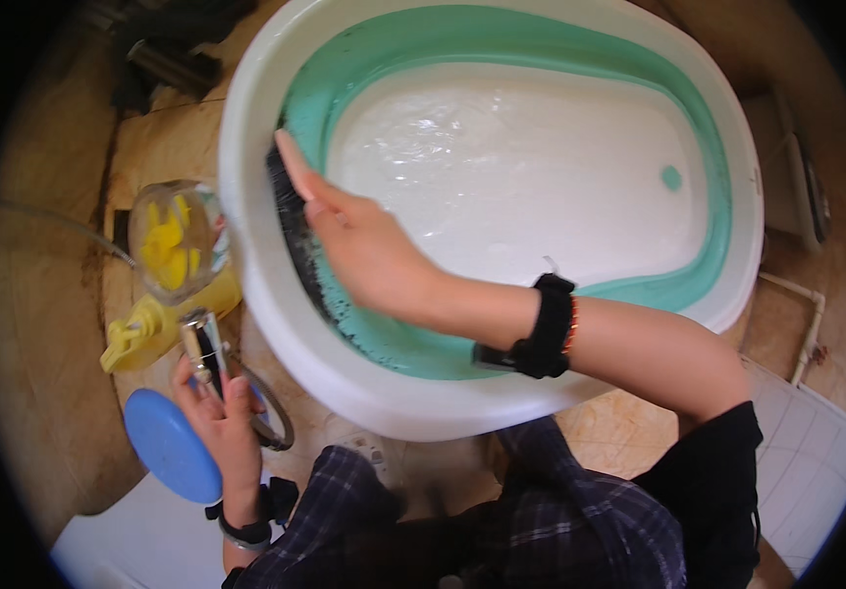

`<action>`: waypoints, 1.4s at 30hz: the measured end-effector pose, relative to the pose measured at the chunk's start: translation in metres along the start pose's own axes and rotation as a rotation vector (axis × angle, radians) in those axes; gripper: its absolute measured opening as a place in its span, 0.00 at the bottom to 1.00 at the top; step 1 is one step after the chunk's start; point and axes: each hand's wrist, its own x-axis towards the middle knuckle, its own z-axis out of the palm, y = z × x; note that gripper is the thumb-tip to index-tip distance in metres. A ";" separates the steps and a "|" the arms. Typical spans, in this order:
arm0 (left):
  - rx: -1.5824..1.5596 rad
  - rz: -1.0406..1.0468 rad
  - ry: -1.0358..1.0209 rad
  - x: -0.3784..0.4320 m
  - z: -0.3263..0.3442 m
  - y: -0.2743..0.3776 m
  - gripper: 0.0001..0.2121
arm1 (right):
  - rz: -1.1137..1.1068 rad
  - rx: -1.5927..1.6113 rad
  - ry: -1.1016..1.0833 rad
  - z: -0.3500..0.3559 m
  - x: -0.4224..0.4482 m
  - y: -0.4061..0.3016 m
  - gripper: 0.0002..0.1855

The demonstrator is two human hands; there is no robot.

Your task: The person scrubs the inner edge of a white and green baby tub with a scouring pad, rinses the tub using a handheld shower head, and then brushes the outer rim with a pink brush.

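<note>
My right hand (375, 258) reaches into a white and green baby bathtub (265, 309). Its fingers are closed on what looks like a slim brush (294, 173), pinkish along its back with dark bristles, partly blurred. The brush presses against the tub's left end wall, where black mould-like stains (312, 283) and specks spread over the green band. Shallow water (438, 140) glints on the white tub floor. Left of the tub, my left hand (228, 412) grips a chrome shower head (204, 346), held outside the rim.
A clear plastic container (139, 258) with yellow items stands at the tub's left, by a yellow pump bottle (165, 331). A blue round plastic piece (173, 445) lies near my left wrist. A flexible metal hose (287, 427) curves beside that hand. White pipe (809, 331) runs at right.
</note>
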 end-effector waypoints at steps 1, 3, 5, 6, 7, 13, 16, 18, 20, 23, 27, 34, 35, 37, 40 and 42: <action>0.001 0.010 0.014 -0.001 0.000 -0.001 0.22 | 0.064 0.003 -0.018 -0.002 -0.007 -0.008 0.28; 0.001 0.030 0.013 -0.001 0.005 -0.003 0.22 | 0.140 0.009 -0.076 -0.001 -0.030 -0.012 0.30; 0.036 0.103 0.017 0.000 0.009 -0.003 0.19 | 0.151 0.011 -0.123 -0.003 -0.048 -0.015 0.32; 0.036 0.103 0.016 0.001 0.009 -0.002 0.19 | 0.167 0.048 -0.136 -0.005 -0.055 -0.017 0.32; 0.034 0.065 0.011 0.001 0.010 -0.001 0.20 | 0.181 0.068 -0.143 -0.006 -0.051 -0.017 0.32; -0.002 -0.029 -0.034 0.001 0.001 -0.003 0.24 | 0.052 0.068 -0.010 0.011 -0.026 -0.015 0.29; -0.038 -0.063 -0.048 0.003 0.011 0.009 0.25 | -0.174 -0.025 0.141 0.026 -0.034 0.007 0.28; -0.059 -0.052 -0.083 0.007 0.011 0.011 0.25 | -0.251 -0.070 0.178 0.024 -0.033 0.005 0.28; -0.076 -0.070 -0.087 0.008 0.013 0.017 0.25 | 0.057 0.137 0.069 0.012 -0.019 -0.021 0.26; -0.062 -0.067 -0.090 0.008 0.011 0.016 0.25 | 0.367 0.339 -0.046 0.006 -0.008 -0.035 0.27; -0.038 -0.062 -0.089 0.006 0.010 0.016 0.24 | 0.319 0.263 -0.065 0.008 -0.015 -0.033 0.27; -0.111 -0.071 -0.110 0.010 0.010 0.015 0.24 | 0.228 0.134 -0.080 0.005 -0.027 -0.029 0.27; -0.099 -0.046 -0.125 0.011 0.008 0.015 0.24 | 0.216 0.135 -0.089 0.006 -0.036 -0.028 0.26; -0.122 -0.097 -0.152 0.013 0.007 0.009 0.23 | 0.146 0.100 -0.091 0.004 -0.056 -0.022 0.26; -0.130 -0.121 -0.188 0.019 0.009 0.009 0.19 | 0.243 0.137 -0.182 -0.009 -0.069 -0.024 0.26; -0.173 -0.145 -0.204 0.023 0.008 0.010 0.20 | 0.343 0.144 -0.265 -0.017 -0.074 -0.030 0.26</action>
